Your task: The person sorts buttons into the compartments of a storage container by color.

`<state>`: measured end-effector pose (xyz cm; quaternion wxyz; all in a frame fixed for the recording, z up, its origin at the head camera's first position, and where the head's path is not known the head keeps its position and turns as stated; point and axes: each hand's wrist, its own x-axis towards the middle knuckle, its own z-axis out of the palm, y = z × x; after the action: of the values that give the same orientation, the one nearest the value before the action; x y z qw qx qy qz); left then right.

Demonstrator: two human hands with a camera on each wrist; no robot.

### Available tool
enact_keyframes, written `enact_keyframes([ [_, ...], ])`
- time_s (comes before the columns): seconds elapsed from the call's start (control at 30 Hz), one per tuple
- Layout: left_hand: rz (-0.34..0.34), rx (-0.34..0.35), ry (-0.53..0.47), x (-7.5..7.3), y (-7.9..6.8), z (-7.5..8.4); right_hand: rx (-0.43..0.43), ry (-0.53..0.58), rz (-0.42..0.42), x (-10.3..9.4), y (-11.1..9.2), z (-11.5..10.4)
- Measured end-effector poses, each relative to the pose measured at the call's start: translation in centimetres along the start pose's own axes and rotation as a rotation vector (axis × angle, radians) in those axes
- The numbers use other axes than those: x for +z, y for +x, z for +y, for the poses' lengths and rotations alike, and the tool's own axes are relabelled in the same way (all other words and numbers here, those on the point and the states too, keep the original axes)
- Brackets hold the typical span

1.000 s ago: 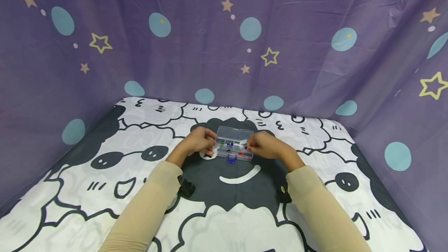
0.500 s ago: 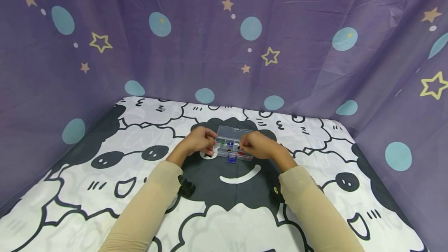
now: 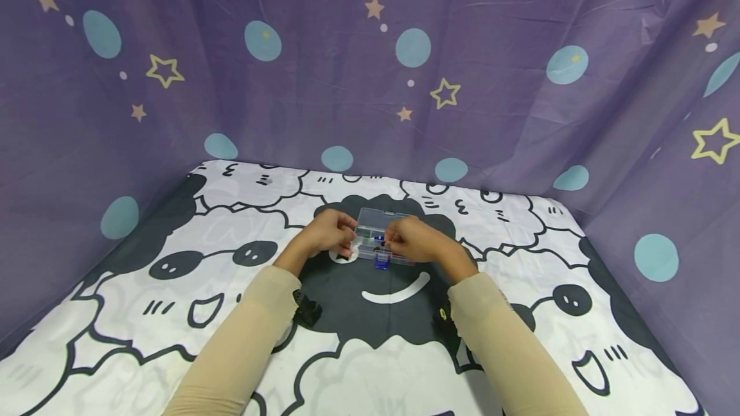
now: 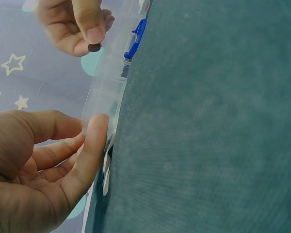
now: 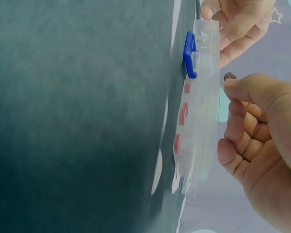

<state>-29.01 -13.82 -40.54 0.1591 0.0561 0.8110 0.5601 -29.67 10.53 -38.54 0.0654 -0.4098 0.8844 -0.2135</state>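
A clear plastic compartment box (image 3: 378, 218) stands on the dark part of the cloth, its lid raised at the back. My left hand (image 3: 331, 234) holds the box's left end between thumb and fingers. Over the box's middle, my right hand (image 3: 417, 240) pinches a small dark brown button (image 5: 229, 76) between thumb and index finger. The button is apart from the box wall in the right wrist view. A blue latch (image 5: 189, 56) hangs at the box's front. Red pieces (image 5: 183, 114) show through the right side; the right hand partly hides the compartments in the head view.
A cloth printed with cartoon sheep (image 3: 399, 371) covers the work surface. Purple curtains (image 3: 347, 101) with stars and blue dots rise at the back and sides. A black wrist device (image 3: 308, 310) sits under the left forearm.
My right hand has moved left across the box, from its right end to near the middle, with its fingers pinched. The left hand and the box have stayed in place.
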Motion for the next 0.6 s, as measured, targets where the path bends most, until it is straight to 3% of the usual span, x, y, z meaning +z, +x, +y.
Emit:
enact_keyframes([
  [0.37, -0.005, -0.011, -0.018, 0.05, 0.09, 0.07, -0.039, 0.008, 0.017, 0.22, 0.49, -0.64],
  [0.6, -0.003, -0.009, -0.012, 0.00, 0.12, -0.02, -0.011, 0.032, 0.022, 0.49, 0.47, -0.44],
])
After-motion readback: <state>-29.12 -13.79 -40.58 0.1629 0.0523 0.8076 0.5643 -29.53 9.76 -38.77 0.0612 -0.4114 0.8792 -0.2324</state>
